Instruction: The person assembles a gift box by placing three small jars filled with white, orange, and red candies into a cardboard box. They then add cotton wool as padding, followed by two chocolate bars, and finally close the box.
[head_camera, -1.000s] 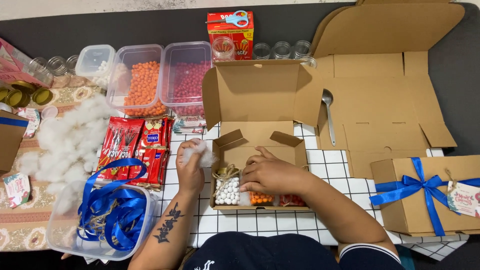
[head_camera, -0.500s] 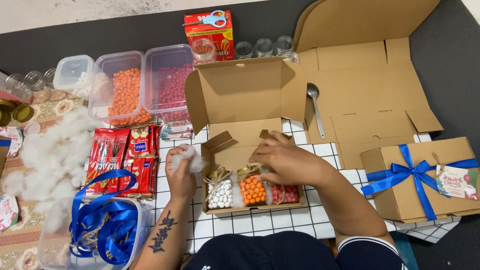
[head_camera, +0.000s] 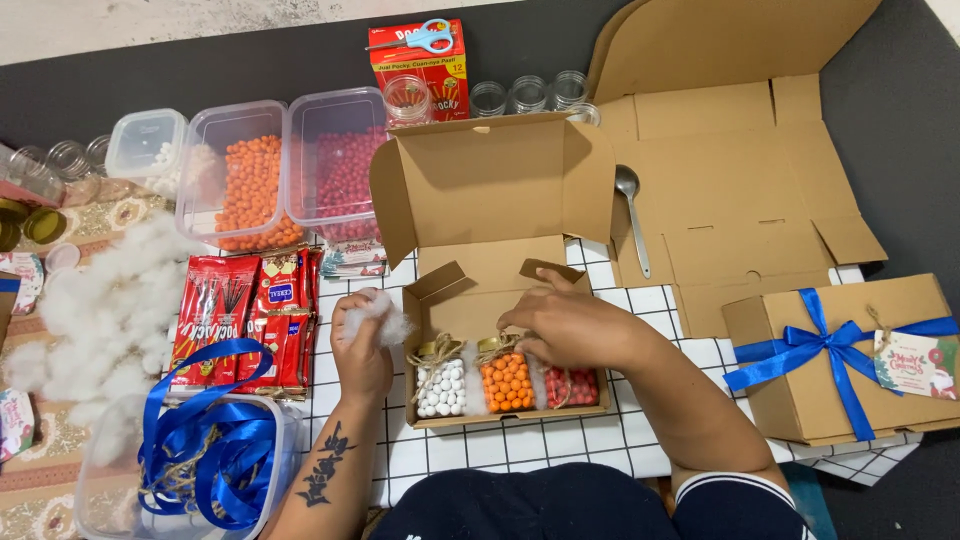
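An open brown cardboard box (head_camera: 500, 270) lies in front of me, lid flap up. Inside it lie three small jars: one with white candies (head_camera: 441, 388), one with orange candies (head_camera: 507, 382), one with red candies (head_camera: 572, 386), the first two tied with twine. My right hand (head_camera: 570, 325) rests over the tops of the orange and red jars, fingers touching them. My left hand (head_camera: 362, 345) hovers just left of the box, closed on a tuft of white cotton stuffing (head_camera: 380, 318).
A pile of cotton (head_camera: 100, 315) and red snack packets (head_camera: 245, 320) lie at left, above a tub of blue ribbon (head_camera: 200, 450). Tubs of orange (head_camera: 245, 185) and red candies (head_camera: 340, 175), empty jars, a spoon (head_camera: 632, 215), flat cardboard and a ribboned gift box (head_camera: 850, 355) surround.
The view shifted closer. My right hand moved from the box's front to the jar tops, uncovering the orange and red jars. My left hand keeps its cotton tuft.
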